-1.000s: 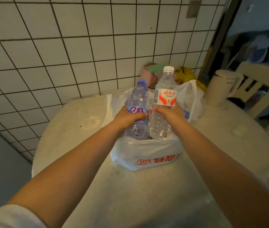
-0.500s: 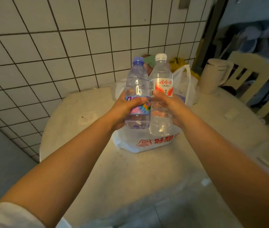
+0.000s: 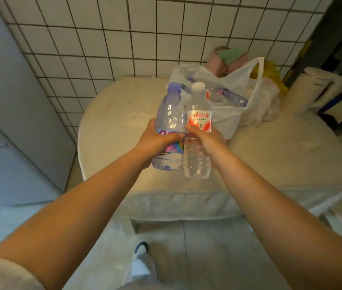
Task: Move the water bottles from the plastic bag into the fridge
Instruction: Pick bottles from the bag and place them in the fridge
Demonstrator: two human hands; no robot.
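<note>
While each hand's fingers clamp a bottle, bag point(image 3: 224, 114) contents blur (count unclear).

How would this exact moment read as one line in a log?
left hand: holds purple bottle | right hand: holds red-label bottle | plastic bag: on table

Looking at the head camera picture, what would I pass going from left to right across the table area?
Left hand → purple-capped bottle → white-capped bottle → right hand → plastic bag → white jug.
</note>
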